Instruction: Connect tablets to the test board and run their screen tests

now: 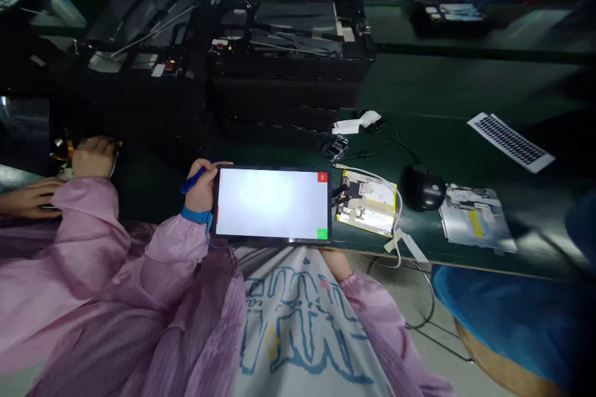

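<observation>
A tablet screen [272, 203], lit white with a red square at its top right and a green one at its bottom right, lies across my lap at the bench edge. My left hand [201, 191] grips its left edge, with a blue pen [193, 181] tucked between the fingers and a blue wrist strap [196, 216] below. My right hand [333, 260] is under the lower right corner; its fingers are hidden behind the screen. Short black flex cables [341, 194] run from the screen's right side to a circuit board with a yellow-edged battery [367, 203].
Black foam trays [288, 68] holding panels stand stacked behind. Right of the board are a white cable [399, 211], a black mouse [423, 188], a silver tablet part [475, 220] and a sticker sheet [511, 141]. At left, a co-worker's hands [95, 158] work nearby. A blue-covered stool [503, 316] stands lower right.
</observation>
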`<state>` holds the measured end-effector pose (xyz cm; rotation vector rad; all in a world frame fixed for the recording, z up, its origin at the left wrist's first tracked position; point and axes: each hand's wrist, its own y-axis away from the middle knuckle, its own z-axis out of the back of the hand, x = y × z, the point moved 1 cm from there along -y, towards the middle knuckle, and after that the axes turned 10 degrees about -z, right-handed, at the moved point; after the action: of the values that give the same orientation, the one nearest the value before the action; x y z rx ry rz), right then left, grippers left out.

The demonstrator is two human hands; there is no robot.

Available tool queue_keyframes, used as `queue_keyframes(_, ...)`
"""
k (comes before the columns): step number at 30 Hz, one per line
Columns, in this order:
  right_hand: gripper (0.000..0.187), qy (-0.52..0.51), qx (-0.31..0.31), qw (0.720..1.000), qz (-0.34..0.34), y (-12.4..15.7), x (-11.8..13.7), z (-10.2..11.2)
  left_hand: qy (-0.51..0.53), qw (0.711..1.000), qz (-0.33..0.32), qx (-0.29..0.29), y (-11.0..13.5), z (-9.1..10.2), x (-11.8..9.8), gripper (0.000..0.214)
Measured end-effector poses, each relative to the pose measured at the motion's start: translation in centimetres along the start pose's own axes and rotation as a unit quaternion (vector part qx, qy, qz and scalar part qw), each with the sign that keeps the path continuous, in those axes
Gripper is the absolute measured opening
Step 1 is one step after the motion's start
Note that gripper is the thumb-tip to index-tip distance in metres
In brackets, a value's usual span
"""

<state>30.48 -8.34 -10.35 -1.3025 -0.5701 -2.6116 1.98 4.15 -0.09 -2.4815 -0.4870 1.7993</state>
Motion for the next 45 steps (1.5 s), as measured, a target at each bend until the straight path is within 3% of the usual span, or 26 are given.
queue_keyframes(2, 0.033, 0.002, 0.000, 0.999, -0.043, 1.3, 0.7, 0.6, 0.002, 1.000, -0.004, 0.002, 0.0, 0.0, 0.0, 0.023)
queue_keyframes(6, 0.032, -0.027, 0.021, 0.998, -0.055, 4.6, 3.9, 2.8, 0.007, 1.000, -0.014, 0.004, 0.0, -0.1, -0.1, 0.022)
queue_keyframes(10, 0.046, -0.062, -0.182, 0.974, -0.122, 5.1, 6.2, 5.5, 0.018, 1.000, -0.018, 0.006, 0.0, -0.2, -0.2, 0.021)
queue_keyframes(12, 0.049, -0.024, -0.240, 0.962, -0.127, 4.3, 6.3, 6.3, 0.016, 1.000, -0.023, 0.003, 0.1, -0.2, -0.2, 0.021)
queue_keyframes(17, 0.041, -0.054, -0.284, 0.956, -0.053, 3.4, 5.4, 7.3, 0.006, 1.000, -0.009, 0.001, 0.1, 0.0, -0.1, 0.022)
queue_keyframes(19, 0.028, -0.036, -0.334, 0.942, 0.016, 3.6, 5.6, 7.1, 0.006, 1.000, -0.003, 0.000, 0.1, 0.1, -0.1, 0.023)
queue_keyframes(21, 0.016, 0.048, -0.373, 0.921, 0.101, 3.7, 6.4, 6.4, 0.004, 1.000, -0.003, -0.003, 0.1, 0.1, -0.1, 0.025)
queue_keyframes(24, 0.031, 0.187, -0.362, 0.898, 0.167, 3.1, 8.2, 4.4, 0.000, 1.000, 0.000, 0.000, 0.1, 0.1, 0.0, 0.027)
queue_keyframes(28, 0.034, 0.281, -0.299, 0.898, 0.159, 1.8, 9.9, 2.6, 0.006, 1.000, 0.014, 0.007, 0.0, 0.2, 0.1, 0.026)
queue_keyframes(39, 0.040, 0.329, -0.233, 0.895, 0.192, 1.2, 10.7, 1.9, 0.009, 1.000, 0.011, 0.011, 0.0, 0.4, 0.1, 0.022)
queue_keyframes(42, 0.034, 0.275, -0.251, 0.908, 0.194, 1.0, 10.7, 3.6, 0.011, 1.000, 0.011, 0.004, -0.1, 0.3, -0.1, 0.022)
queue_keyframes(45, 0.026, 0.207, -0.349, 0.903, 0.144, -0.3, 9.3, 8.0, 0.005, 1.000, 0.003, -0.003, -0.3, 0.0, -0.2, 0.021)
